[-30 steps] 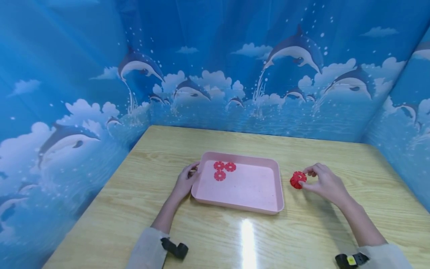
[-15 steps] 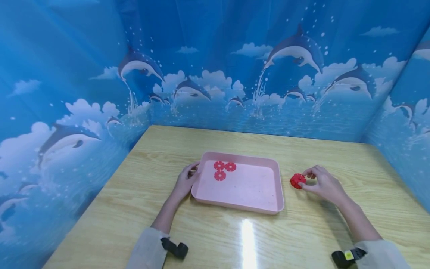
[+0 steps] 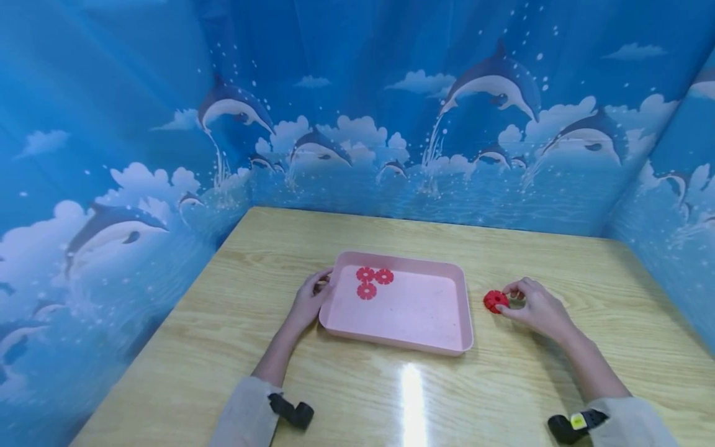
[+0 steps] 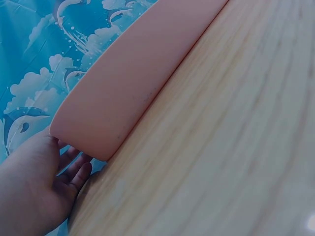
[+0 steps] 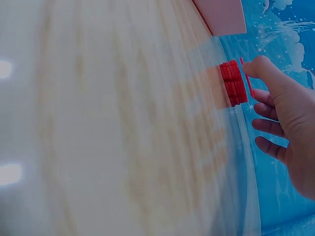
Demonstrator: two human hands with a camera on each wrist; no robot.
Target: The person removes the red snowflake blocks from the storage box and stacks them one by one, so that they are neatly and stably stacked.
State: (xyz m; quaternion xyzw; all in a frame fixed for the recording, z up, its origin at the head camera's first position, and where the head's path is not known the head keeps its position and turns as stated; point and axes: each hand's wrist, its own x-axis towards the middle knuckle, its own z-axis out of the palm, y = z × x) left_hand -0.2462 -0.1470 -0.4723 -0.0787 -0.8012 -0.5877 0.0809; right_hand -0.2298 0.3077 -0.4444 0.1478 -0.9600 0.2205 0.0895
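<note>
In the head view, my left hand (image 3: pixel 308 300) grips the left side of a pink tray (image 3: pixel 402 344) at its rim; the left wrist view shows fingers curled at the tray's end wall (image 4: pixel 113 93), with the thumb mostly hidden. Inside the tray lie 3 red notched discs, flat at the back left: one disc (image 3: pixel 365 274), a second disc (image 3: pixel 384 277) and a third disc (image 3: pixel 366 290). Right of the tray, my right hand (image 3: pixel 539 310) pinches a thin red disc (image 5: pixel 247 81) between thumb and index finger. It sits just above a stack of red discs (image 5: pixel 233 83), a narrow gap between them.
A wooden table (image 3: pixel 357 397) carries everything. Blue dolphin-print curtains (image 3: pixel 357 112) hang behind it and at both sides. Each sleeve carries a black wrist camera, one left camera (image 3: pixel 293 413) and one right camera (image 3: pixel 575 425).
My right hand has come down slightly, bringing its disc lower and more in line with the stack. The left hand and tray stay in place.
</note>
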